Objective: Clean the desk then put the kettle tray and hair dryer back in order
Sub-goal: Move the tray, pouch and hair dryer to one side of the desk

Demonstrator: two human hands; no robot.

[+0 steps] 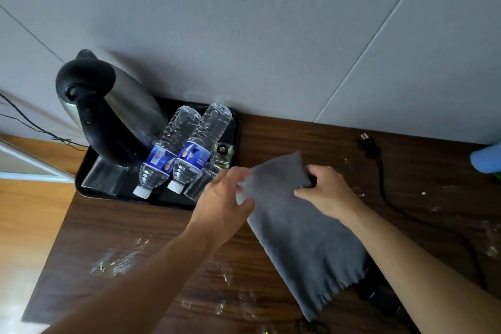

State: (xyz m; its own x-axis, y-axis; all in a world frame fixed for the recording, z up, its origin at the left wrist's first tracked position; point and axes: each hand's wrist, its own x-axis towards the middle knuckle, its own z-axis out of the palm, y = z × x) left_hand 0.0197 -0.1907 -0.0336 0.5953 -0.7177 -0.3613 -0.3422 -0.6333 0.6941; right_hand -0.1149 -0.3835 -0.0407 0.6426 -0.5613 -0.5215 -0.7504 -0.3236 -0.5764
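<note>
The surface (141, 225) is dark wood, smeared with wet streaks and crumbs at lower left and far right. My left hand (225, 206) pinches one edge of the grey cloth (298, 228) and my right hand (325, 192) grips its top corner — both closed on it, mid-frame. The tray (86, 187) sits at centre left against the wall, carrying the kettle (108, 114), two bottles (173, 149) lying on their sides and upturned glasses (104, 176). A black cord (385, 184) with its plug runs down the right side. I can't make out the dryer for certain.
</note>
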